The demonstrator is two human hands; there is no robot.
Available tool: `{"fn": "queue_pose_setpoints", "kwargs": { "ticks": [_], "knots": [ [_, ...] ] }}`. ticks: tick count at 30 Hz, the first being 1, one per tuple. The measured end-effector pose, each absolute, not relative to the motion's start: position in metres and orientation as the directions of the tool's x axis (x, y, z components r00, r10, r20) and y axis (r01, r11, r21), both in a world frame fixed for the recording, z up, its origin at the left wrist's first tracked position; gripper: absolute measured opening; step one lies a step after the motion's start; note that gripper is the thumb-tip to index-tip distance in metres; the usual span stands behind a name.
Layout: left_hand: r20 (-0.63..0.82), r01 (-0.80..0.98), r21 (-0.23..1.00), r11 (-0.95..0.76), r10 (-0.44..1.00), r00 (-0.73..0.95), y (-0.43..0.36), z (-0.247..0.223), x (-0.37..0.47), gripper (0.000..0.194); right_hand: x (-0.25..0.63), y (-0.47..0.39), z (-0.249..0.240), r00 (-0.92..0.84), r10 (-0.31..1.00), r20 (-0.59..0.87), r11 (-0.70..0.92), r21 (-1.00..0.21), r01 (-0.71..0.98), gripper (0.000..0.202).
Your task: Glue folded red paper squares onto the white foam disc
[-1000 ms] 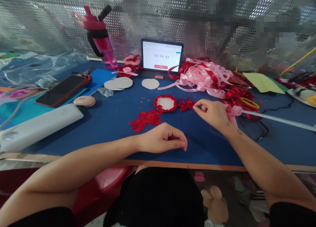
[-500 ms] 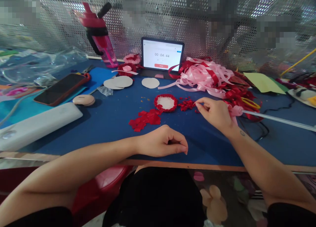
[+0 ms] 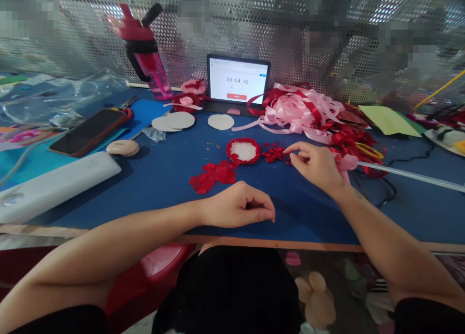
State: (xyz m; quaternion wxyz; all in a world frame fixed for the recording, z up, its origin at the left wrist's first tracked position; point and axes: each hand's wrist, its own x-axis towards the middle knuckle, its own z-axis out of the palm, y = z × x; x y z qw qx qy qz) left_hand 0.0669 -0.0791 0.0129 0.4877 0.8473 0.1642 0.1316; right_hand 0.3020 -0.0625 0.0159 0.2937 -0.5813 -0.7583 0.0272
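Note:
My left hand [image 3: 241, 207] rests near the table's front edge, closed, thumb and index fingertips together; whatever they may hold is too small to make out. At the small pile of tiny red pieces [image 3: 273, 153], my right hand [image 3: 315, 165] has its index finger stretched out and the thumb apart, with nothing visible between them. Left of that pile lies a white disc [image 3: 244, 151] rimmed with ruffled red pieces. Flat red ribbon squares [image 3: 214, 175] are heaped in front of it, between the disc and my left forearm.
A tablet [image 3: 239, 79] showing a timer stands behind, beside a heap of pink and red ribbon [image 3: 301, 110]. White discs [image 3: 221, 122] lie in front of it. To the left are a pink bottle [image 3: 154, 70], a phone [image 3: 89, 130] and a long white device [image 3: 61, 183]. A clear rod [image 3: 410, 175] lies at right.
My right hand's thumb and index finger have parted from a pinch, and the index finger has stretched slightly left onto the small red pieces. The left hand has hardly moved.

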Motion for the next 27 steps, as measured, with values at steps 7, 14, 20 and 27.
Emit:
{"fn": "queue_pose_setpoints", "kwargs": {
  "ticks": [7, 14, 20, 27],
  "knots": [
    [0.072, 0.136, 0.872, -0.47, 0.399, 0.914, -0.079, 0.012, 0.067, 0.025, 0.304, -0.065, 0.02, -0.081, 0.861, 0.502, 0.363, -0.493, 0.791, 0.023],
    [0.079, 0.165, 0.88, -0.446, 0.479, 0.874, -0.077, 0.009, 0.067, 0.026, 0.298, -0.073, 0.026, -0.019, 0.89, 0.455, 0.428, -0.82, 0.38, 0.026],
    [0.061, 0.191, 0.902, -0.388, 0.553, 0.831, -0.074, 0.007, 0.068, 0.026, 0.288, -0.09, 0.044, -0.101, 0.889, 0.446, 0.448, -0.894, -0.001, 0.028],
    [0.124, 0.152, 0.892, -0.426, 0.554, 0.824, -0.077, 0.009, 0.068, 0.034, 0.274, -0.131, 0.05, -0.257, 0.923, 0.287, 0.279, -0.958, -0.067, 0.032]
  ]
}}
